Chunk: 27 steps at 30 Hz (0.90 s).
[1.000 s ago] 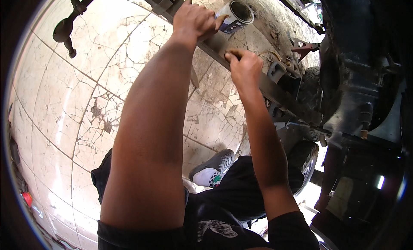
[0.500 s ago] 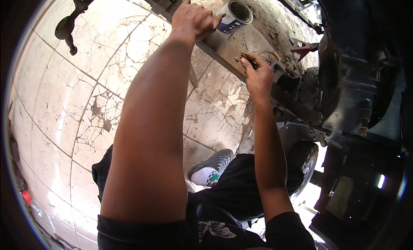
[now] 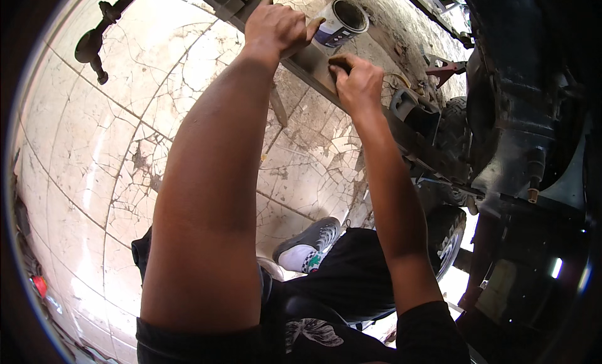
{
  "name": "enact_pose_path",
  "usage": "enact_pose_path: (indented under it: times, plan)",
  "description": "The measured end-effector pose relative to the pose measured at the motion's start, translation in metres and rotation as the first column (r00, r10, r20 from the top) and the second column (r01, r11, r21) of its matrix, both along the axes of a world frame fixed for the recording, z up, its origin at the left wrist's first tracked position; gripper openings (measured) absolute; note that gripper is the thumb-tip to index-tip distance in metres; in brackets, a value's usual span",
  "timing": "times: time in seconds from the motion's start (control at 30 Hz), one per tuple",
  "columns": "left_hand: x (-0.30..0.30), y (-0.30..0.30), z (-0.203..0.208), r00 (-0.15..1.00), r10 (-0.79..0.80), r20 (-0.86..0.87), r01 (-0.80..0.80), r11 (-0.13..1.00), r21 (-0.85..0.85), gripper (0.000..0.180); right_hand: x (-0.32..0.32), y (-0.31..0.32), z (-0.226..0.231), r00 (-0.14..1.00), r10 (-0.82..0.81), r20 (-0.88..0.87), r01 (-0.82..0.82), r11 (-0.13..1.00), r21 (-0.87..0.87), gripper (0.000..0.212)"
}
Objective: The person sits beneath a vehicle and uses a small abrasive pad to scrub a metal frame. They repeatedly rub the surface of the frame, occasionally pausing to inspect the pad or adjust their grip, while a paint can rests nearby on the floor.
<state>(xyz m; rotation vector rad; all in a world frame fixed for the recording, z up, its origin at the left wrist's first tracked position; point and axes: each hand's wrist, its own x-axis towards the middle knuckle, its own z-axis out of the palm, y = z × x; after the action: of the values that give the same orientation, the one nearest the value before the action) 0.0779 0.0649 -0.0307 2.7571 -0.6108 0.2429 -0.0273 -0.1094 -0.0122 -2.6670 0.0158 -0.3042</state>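
Observation:
A long dark metal beam [image 3: 313, 72] runs slantwise from the top middle toward the machinery at right. My left hand [image 3: 276, 30] is closed around its upper part, the thumb sticking out toward an open paint can [image 3: 335, 26]. Farther down the same beam, my right hand [image 3: 359, 82] is closed in a pinch close to the beam's upper face. Whatever lies between those fingertips is hidden. The can stands just beyond the beam, white and dark blue on the outside with a dark inside.
A dark rod with a ball-ended joint [image 3: 89, 45] hangs at upper left. Black vehicle parts [image 3: 520, 119] fill the right side, with a reddish stand [image 3: 446, 69] beside them. Cracked pale tiles [image 3: 144, 113] cover the floor; my grey shoe [image 3: 310, 242] rests there.
My right hand has moved left and slightly up along the beam, nearer my left hand, its fingers curling in. My left hand keeps its grip and shifts slightly left in the view.

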Motion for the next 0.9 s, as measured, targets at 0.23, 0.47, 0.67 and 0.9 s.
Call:
enact_pose_path:
  times: [0.23,0.47,0.67,0.9]
  plan:
    - [0.0,-0.001,-0.01,0.992,0.003,0.125,0.013,0.992,-0.125,0.065,0.0,-0.003,-0.008,0.994,0.07,0.079,-0.06,0.99,-0.124,0.008]
    - [0.005,0.005,-0.017,0.998,-0.02,0.065,0.027,0.993,-0.111,0.063,-0.009,0.003,-0.01,0.992,0.112,-0.052,-0.117,0.987,-0.112,0.009]
    - [0.0,0.001,-0.002,0.998,-0.045,0.036,0.047,0.996,-0.074,0.059,0.017,-0.004,-0.002,0.998,0.06,0.01,-0.057,0.986,-0.159,0.009]
    - [0.004,0.009,-0.015,0.995,-0.044,0.094,0.053,0.994,-0.093,0.058,-0.007,0.011,-0.005,0.995,0.088,-0.044,-0.094,0.986,-0.138,0.01]
